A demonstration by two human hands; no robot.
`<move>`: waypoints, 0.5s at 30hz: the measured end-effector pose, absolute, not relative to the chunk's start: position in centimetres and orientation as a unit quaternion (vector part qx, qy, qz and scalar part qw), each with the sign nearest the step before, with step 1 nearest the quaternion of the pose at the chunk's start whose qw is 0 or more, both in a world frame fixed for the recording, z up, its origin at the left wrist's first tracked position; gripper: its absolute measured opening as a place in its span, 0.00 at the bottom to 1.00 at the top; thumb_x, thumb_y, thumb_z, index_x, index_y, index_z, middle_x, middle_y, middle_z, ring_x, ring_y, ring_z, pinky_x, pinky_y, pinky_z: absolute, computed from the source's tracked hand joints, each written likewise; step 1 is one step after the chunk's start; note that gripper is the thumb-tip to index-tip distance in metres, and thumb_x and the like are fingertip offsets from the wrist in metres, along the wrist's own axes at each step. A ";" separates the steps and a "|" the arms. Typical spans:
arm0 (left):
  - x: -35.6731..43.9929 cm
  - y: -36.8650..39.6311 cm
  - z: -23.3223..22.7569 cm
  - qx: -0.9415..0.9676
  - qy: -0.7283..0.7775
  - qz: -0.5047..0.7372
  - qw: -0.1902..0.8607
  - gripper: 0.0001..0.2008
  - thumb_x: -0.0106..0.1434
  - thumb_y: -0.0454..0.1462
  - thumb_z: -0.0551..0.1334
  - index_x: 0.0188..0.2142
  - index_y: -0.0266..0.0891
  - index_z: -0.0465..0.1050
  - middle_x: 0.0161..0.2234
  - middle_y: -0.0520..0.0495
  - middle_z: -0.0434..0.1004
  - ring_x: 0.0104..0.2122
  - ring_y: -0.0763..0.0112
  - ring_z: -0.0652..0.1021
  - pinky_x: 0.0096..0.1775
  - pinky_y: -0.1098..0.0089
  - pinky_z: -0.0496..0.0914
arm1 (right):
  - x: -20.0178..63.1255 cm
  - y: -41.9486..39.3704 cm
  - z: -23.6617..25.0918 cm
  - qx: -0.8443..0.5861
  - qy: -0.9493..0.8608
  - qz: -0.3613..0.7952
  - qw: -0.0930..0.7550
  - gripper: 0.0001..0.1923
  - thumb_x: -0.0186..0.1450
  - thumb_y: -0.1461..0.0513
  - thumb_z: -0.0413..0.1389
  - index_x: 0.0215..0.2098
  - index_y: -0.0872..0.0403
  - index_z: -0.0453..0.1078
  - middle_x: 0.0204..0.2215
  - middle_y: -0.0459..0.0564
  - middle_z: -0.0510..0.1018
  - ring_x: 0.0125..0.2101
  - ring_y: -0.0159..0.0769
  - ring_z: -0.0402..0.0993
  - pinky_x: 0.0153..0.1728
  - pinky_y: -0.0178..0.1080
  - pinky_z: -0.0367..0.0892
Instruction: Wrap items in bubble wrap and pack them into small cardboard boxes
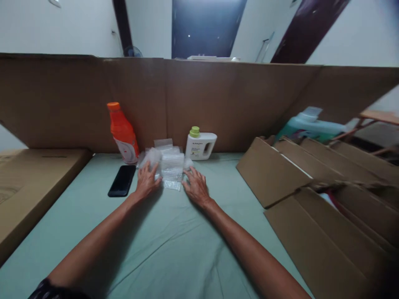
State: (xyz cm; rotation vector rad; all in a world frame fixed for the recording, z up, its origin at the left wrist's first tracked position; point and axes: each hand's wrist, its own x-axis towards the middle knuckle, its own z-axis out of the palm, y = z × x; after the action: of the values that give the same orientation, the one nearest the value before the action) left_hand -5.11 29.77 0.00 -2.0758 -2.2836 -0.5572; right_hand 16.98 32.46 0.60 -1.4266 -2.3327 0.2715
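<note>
A stack of clear bubble-wrap pieces [171, 168] lies on the pale green cloth [174, 245] in front of me. My left hand [147, 180] rests flat on the stack's left side, fingers spread on the plastic. My right hand [195, 185] lies palm down at the stack's right edge, fingertips touching it. Neither hand has anything lifted. Behind the stack stand an orange bottle [123, 133] with an orange cap and a white jug [200, 144] with a green cap.
A black phone [122, 180] lies flat left of my left hand. A cardboard wall [237, 104] runs across the back. Flattened cardboard sheets [324, 199] lie at the right, a teal bottle [308, 126] behind them. A flat cardboard box [28, 182] sits at the left.
</note>
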 end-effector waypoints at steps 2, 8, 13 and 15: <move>-4.9 27.4 -0.3 -0.670 -0.717 -0.192 0.002 0.31 0.65 0.40 0.59 0.65 0.28 0.62 0.69 0.22 0.51 0.67 0.37 0.61 0.63 0.44 0.59 | 19.0 29.5 0.9 -0.515 -0.831 0.099 0.184 0.20 0.68 0.62 0.57 0.58 0.55 0.72 0.66 0.63 0.65 0.63 0.51 0.63 0.60 0.52 0.57; -7.2 20.1 -4.9 -0.726 -0.647 -0.231 -0.001 0.31 0.67 0.49 0.53 0.64 0.36 0.63 0.70 0.30 0.51 0.62 0.32 0.67 0.57 0.37 0.66 | 26.0 17.4 3.9 -0.475 -0.859 0.076 0.179 0.15 0.65 0.58 0.62 0.50 0.49 0.75 0.64 0.54 0.68 0.63 0.42 0.63 0.61 0.45 0.59; -9.7 14.5 -8.8 -0.743 -0.616 -0.260 -0.011 0.30 0.67 0.48 0.55 0.66 0.45 0.59 0.70 0.35 0.51 0.64 0.33 0.64 0.56 0.34 0.69 | 34.7 8.8 9.4 -0.502 -0.811 -0.122 0.274 0.17 0.67 0.66 0.55 0.54 0.52 0.70 0.63 0.59 0.68 0.64 0.47 0.60 0.61 0.52 0.56; -9.8 13.3 -9.4 -0.749 -0.607 -0.265 -0.025 0.31 0.67 0.47 0.56 0.68 0.48 0.56 0.70 0.37 0.52 0.66 0.34 0.62 0.55 0.32 0.70 | 38.7 7.6 11.3 -0.548 -0.756 -0.225 0.277 0.19 0.69 0.65 0.54 0.58 0.54 0.67 0.61 0.61 0.70 0.62 0.50 0.63 0.58 0.53 0.58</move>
State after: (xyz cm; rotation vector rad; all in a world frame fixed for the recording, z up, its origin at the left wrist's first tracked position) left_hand -9.80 13.35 -9.43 -2.3918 -1.9371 -0.8460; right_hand 38.65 7.56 11.32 -1.4724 -2.0301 -0.6032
